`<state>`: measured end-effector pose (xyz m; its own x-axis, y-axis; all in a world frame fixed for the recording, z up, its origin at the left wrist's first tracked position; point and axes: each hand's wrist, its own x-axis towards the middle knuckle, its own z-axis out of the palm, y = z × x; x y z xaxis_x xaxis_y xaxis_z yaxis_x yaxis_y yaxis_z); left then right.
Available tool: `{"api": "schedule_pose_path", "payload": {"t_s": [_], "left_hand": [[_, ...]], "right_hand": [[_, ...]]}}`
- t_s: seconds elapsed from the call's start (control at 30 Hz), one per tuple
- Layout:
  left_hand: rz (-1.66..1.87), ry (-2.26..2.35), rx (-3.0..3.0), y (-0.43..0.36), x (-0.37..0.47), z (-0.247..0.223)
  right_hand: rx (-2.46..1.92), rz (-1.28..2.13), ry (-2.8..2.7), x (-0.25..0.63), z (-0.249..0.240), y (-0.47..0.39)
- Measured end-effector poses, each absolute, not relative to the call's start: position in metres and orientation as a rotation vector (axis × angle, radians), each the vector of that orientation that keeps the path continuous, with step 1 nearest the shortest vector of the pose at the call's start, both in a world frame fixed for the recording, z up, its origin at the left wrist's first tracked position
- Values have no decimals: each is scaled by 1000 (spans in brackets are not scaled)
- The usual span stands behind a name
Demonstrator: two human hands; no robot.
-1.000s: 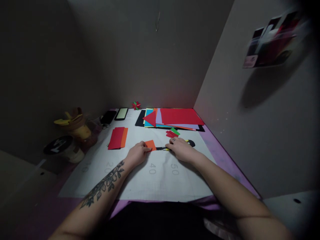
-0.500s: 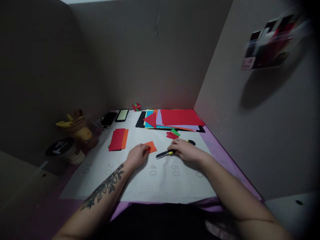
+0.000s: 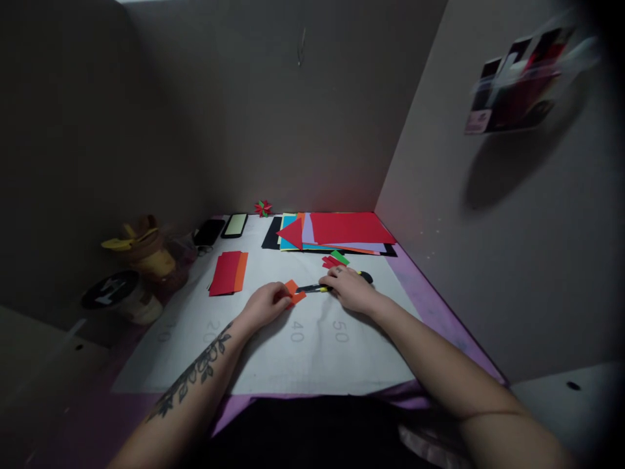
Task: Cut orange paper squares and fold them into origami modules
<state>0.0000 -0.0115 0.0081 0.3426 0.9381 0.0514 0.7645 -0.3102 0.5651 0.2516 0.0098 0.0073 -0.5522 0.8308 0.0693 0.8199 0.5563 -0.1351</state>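
A small piece of orange paper (image 3: 297,299) is pinched in the fingers of my left hand (image 3: 266,304), low over the mat. My right hand (image 3: 351,288) is closed around a black and yellow utility knife (image 3: 308,288), its blade out and pointing left. The blade tip reaches the orange paper and shows between two parts of it; whether it has gone through is too small to tell. Just beyond my right hand lie red paper strips (image 3: 333,262) and a green paper piece (image 3: 340,257).
A white numbered mat (image 3: 273,365) covers the table. Stacked coloured sheets (image 3: 351,228) lie at the back, near a paper star (image 3: 263,208) and a phone (image 3: 235,225). Red and orange rectangles (image 3: 227,273) lie left, beside a lidded tub (image 3: 141,306) and a tool pot (image 3: 153,257).
The knife has moved left and away from me, bringing its blade to the orange paper. That paper now shows two parts at the blade. My left hand keeps hold of it.
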Motion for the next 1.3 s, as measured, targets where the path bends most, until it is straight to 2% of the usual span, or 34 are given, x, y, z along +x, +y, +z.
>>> {"api": "schedule_pose_path", "payload": {"t_s": [0.23, 0.47, 0.63, 0.83, 1.3], "left_hand": [[380, 1581, 2106, -15, 6, 12], [581, 1669, 2004, -4, 18, -8], [534, 1798, 2085, 1, 19, -13], [425, 1418, 2465, -4, 3, -3], [368, 1265, 2580, 9, -4, -4]], "right_hand": [[-1357, 230, -2707, 261, 15, 3], [-1341, 114, -2655, 261, 5, 15], [-1313, 58, -2661, 261, -3, 26], [-1278, 25, -2676, 262, -3, 27], [-1257, -45, -2712, 259, -3, 26]]}}
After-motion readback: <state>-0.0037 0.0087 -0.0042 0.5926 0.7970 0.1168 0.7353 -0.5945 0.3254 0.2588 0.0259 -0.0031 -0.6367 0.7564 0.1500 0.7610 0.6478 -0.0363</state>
